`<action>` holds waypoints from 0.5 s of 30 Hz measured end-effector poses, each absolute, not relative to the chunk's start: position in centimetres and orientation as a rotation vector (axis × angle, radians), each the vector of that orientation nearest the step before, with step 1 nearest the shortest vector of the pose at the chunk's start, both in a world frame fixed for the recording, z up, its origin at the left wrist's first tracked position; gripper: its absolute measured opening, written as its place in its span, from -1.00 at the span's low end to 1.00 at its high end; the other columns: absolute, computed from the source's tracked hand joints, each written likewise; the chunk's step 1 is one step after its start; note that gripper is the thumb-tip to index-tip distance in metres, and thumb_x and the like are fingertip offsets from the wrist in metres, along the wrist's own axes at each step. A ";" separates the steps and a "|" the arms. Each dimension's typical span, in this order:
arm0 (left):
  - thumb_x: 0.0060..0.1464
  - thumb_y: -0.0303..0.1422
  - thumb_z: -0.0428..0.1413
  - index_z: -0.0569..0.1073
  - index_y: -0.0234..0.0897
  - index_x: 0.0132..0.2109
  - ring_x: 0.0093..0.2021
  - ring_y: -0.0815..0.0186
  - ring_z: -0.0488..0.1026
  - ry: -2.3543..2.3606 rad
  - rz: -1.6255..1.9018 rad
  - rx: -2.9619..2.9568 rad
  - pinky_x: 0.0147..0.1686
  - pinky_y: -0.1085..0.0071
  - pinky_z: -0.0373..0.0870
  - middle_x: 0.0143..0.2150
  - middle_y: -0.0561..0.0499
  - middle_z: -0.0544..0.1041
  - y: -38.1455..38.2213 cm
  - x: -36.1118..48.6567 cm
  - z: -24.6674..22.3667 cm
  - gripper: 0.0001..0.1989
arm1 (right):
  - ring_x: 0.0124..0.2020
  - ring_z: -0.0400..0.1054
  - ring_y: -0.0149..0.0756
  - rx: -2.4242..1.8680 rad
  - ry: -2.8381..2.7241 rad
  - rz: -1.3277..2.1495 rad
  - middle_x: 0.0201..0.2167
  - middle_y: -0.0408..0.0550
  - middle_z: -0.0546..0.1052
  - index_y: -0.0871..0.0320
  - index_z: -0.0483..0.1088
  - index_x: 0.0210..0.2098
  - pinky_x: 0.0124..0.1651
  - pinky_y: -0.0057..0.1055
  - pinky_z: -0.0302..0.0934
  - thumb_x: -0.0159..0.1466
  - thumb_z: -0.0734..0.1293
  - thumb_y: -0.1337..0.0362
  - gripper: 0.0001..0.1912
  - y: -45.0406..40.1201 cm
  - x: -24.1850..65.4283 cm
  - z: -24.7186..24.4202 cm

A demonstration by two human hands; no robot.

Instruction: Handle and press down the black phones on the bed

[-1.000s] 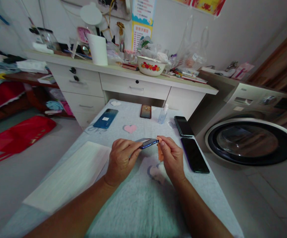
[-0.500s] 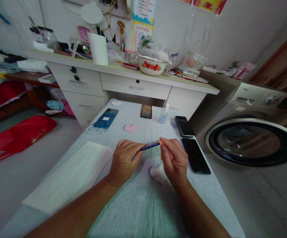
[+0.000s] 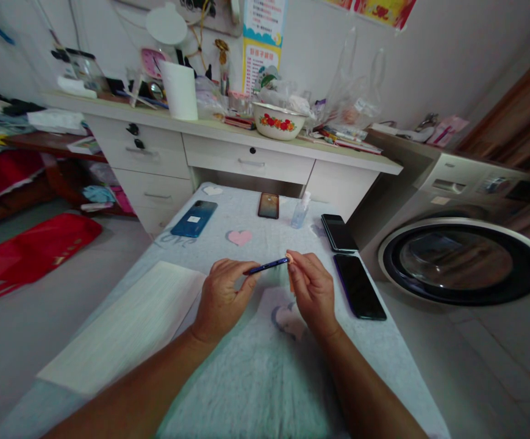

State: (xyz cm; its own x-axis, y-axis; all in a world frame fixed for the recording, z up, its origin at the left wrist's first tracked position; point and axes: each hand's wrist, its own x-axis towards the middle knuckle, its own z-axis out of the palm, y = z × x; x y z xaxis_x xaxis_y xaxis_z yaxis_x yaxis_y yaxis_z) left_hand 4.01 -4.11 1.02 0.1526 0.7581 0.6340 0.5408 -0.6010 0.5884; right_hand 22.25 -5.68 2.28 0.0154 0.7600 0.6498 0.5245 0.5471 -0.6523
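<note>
A dark blue smartphone (image 3: 268, 266) is held edge-on above the table, its far end pinched between the thumb and fingers of my left hand (image 3: 221, 296). My right hand (image 3: 313, 289) is closed at the phone's right end. Between its fingertips shows a small peach-coloured piece, perhaps a cloth (image 3: 291, 283), pressed against the phone's edge; most of it is hidden by the fingers. A black-screened phone (image 3: 360, 286) lies just right of my right hand, with folded-looking dark phone (image 3: 339, 233) behind it. Left of my left hand lies a pale flat board (image 3: 127, 326).
Farther back on the cloth-covered table (image 3: 246, 390) are a blue phone (image 3: 194, 219), a small brown-backed phone (image 3: 269, 206) and a clear spray bottle (image 3: 300, 212). A white desk (image 3: 250, 163) stands behind, with a flowered bowl (image 3: 279, 122). A washing machine (image 3: 463, 259) is at right.
The phone has tilted, showing its narrow blue edge more. Both hands sit slightly farther left in view, and my right fingertips stay at the phone's right end.
</note>
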 end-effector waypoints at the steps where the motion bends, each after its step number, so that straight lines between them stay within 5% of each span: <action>1: 0.14 -0.35 0.12 0.51 -0.18 -0.16 -0.23 0.26 0.48 1.266 1.432 2.212 -0.14 0.25 0.35 -0.26 0.03 0.59 -4.1 4.0 1.0 -0.87 | -0.34 0.35 -0.36 -1.107 -1.653 0.259 -0.34 -0.08 0.42 0.09 0.42 0.00 -0.32 -0.42 0.27 0.34 0.20 0.34 -0.72 -5.5 22.3 2.1; 15: 0.17 -0.35 0.10 0.51 -0.20 -0.16 -0.27 0.28 0.47 1.085 1.371 2.266 -0.19 0.29 0.32 -0.31 0.03 0.57 -4.4 5.0 1.0 -0.88 | -0.35 0.31 -0.35 -1.168 -1.744 0.000 -0.37 -0.08 0.40 0.13 0.42 -0.16 -0.29 -0.42 0.21 0.33 0.18 0.38 -0.80 -5.8 23.5 3.1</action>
